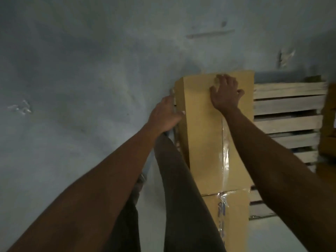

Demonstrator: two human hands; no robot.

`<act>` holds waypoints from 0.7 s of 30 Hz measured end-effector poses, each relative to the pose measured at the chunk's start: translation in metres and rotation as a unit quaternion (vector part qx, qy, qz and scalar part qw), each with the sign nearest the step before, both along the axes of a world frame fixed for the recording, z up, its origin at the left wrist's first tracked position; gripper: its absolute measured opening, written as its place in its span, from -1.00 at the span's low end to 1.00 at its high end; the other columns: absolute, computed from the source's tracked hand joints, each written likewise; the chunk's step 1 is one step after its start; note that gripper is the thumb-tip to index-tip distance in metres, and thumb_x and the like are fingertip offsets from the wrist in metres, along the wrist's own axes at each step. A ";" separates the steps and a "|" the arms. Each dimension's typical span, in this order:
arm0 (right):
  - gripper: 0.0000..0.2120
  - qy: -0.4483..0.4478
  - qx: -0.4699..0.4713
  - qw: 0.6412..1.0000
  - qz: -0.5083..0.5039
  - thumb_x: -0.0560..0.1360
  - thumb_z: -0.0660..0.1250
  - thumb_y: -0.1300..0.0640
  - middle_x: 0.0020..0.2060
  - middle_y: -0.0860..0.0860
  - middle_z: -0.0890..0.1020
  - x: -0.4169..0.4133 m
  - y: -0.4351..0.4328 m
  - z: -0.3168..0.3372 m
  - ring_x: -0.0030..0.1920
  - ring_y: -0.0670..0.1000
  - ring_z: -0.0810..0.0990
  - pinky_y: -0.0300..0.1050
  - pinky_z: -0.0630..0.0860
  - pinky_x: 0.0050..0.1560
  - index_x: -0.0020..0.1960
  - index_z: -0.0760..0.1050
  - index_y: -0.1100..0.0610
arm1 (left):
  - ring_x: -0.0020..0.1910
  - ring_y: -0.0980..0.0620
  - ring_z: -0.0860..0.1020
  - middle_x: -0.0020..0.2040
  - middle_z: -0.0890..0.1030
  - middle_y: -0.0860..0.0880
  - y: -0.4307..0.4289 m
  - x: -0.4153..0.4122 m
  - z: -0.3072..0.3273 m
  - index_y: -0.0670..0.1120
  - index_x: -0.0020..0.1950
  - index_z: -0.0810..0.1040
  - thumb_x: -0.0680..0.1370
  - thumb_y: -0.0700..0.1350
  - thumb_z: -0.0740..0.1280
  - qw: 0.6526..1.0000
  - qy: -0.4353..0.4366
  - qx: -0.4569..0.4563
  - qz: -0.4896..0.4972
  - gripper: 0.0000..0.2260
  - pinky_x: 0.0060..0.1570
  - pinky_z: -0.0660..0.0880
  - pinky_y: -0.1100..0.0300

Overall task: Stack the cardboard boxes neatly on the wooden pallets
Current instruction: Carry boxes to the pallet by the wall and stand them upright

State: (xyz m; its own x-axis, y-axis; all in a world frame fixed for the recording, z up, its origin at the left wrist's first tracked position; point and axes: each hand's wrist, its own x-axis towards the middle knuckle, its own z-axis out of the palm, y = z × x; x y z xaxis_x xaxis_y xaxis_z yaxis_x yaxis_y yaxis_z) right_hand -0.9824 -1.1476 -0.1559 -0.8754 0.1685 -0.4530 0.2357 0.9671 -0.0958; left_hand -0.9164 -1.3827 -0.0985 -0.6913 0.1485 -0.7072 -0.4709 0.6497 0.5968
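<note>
A tan cardboard box (pixel 203 128), sealed with clear tape along its top seam, lies lengthwise in front of me on the left part of a wooden pallet (pixel 287 104). My right hand (pixel 225 93) presses flat on the far end of the box's top, fingers spread. Against the box's left side, my left hand (pixel 165 115) lies with its thumb over the top edge and its fingers hidden down the side. A second taped box (pixel 234 215) butts against the near end of the first one.
Bare pallet slats lie open to the right of the box. More tan cardboard (pixel 329 124) shows at the right edge. A pale concrete floor (pixel 81 70) spreads to the left and beyond. My dark-trousered legs (pixel 174 188) stand close against the boxes' left side.
</note>
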 end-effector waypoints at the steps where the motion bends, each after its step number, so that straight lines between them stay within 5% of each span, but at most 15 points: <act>1: -0.52 -0.003 0.007 1.000 -0.002 0.62 0.15 -0.12 0.52 0.03 0.32 -0.015 0.005 -0.012 0.54 0.12 0.21 0.36 0.20 0.39 0.51 0.32 -0.02 | 0.54 -0.09 0.27 0.60 0.21 -0.09 0.010 -0.014 -0.014 -0.05 0.64 0.10 0.59 0.07 0.37 1.000 -0.008 0.006 -0.006 -0.28 0.42 0.24 0.09; 7: -0.51 -0.014 0.005 0.999 -0.041 0.66 0.03 -0.20 0.53 0.02 0.31 -0.058 0.018 -0.044 0.57 0.09 0.18 0.35 0.12 0.40 0.51 0.34 -0.04 | 0.63 -0.21 0.01 0.67 -0.06 0.00 0.050 -0.070 -0.065 -0.07 0.66 -0.02 0.56 0.06 0.36 0.998 -0.031 -0.012 -0.055 -0.20 0.46 0.29 -0.18; 15: -0.53 -0.054 0.011 0.998 -0.013 0.69 -0.03 -0.19 0.50 -0.01 0.37 -0.059 0.024 -0.039 0.59 0.08 0.12 0.33 0.08 0.40 0.45 0.41 -0.03 | 0.37 -0.21 0.47 0.65 -0.29 0.02 0.076 -0.082 -0.054 -0.12 0.66 -0.18 0.52 0.00 0.41 0.996 -0.065 -0.035 -0.055 -0.06 0.19 0.50 -0.05; 21: -0.52 -0.064 0.016 0.998 0.006 0.68 -0.05 -0.21 0.46 -0.01 0.41 -0.061 0.026 -0.036 0.57 0.09 0.16 0.39 0.10 0.38 0.41 0.43 -0.04 | 0.30 -0.20 0.51 0.63 -0.32 0.07 0.074 -0.086 -0.054 -0.09 0.66 -0.20 0.51 0.01 0.40 0.995 -0.081 -0.037 -0.046 -0.05 0.10 0.52 -0.03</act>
State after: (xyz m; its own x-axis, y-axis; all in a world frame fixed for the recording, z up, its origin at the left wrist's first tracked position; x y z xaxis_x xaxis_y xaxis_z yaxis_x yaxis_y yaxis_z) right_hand -1.0433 -1.1219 -0.1920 -0.8126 0.1754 -0.5558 0.2333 0.9718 -0.0344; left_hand -1.0021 -1.3082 -0.1524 -0.5527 0.1498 -0.8198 -0.4932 0.7342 0.4667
